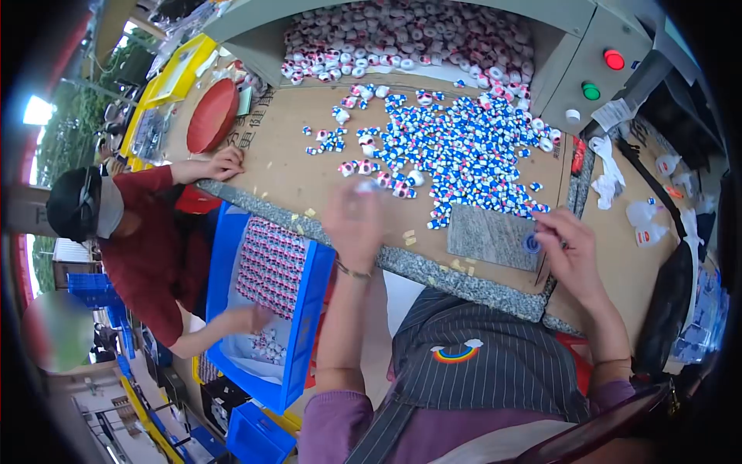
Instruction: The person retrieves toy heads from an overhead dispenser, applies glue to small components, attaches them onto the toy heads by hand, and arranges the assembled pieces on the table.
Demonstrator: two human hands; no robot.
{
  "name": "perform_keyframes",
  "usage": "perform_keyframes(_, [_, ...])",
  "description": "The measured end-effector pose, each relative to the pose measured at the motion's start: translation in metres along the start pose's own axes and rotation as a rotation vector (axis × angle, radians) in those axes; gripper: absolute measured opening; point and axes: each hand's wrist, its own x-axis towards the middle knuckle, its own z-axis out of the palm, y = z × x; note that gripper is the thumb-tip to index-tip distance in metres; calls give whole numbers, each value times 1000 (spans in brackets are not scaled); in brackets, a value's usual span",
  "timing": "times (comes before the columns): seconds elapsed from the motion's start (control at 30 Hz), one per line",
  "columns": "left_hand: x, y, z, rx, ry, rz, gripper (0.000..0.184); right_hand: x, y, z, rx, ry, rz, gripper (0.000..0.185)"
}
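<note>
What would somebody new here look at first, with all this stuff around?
Probably the bright spread of little blue-and-white pieces mid-table, just beyond the person's left hand and right hand. Next might come the red button above the green button at the upper right. The big blue crate at the lower left and the red bowl at the upper left stand out too.

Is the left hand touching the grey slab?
Apart: the head view shows cardboard plainly visible between the left hand and the grey slab.
</note>
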Motion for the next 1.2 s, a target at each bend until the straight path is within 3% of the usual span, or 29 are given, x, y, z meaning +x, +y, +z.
perform_keyframes(0.2, [46,-67,-11,304,-36,85,19,4,33,-19,-143,37,44,16])
perform_keyframes(0.27, [55,-55,-2,192,-51,238,17,12,40,-26,-190,33,159,15])
perform_keyframes(0.33, [55,-33,1,362,-192,423,16,21,61,-27,-224,67,169,16])
perform_keyframes(0.53, [66,-41,8,352,-187,182,16,48,75,-14,-246,-123,-5,22])
perform_keyframes(0.67, [73,4,46,297,-95,482,17,56,85,-10,-300,-208,-43,16])
perform_keyframes(0.73, [87,13,76,187,-190,521,20,56,83,-10,-313,-164,-62,17])
perform_keyframes(0.87, [116,23,150,54,-387,434,25,50,68,-15,-139,-55,-108,16])
perform_keyframes(0.97, [134,13,198,163,-451,424,27,37,68,-24,-38,-49,69,18])
perform_keyframes(1.07, [139,25,217,58,-478,440,26,21,62,-25,606,91,389,13])
perform_keyframes(1.2, [136,46,224,-68,-656,376,20,11,65,-34,666,118,482,12])
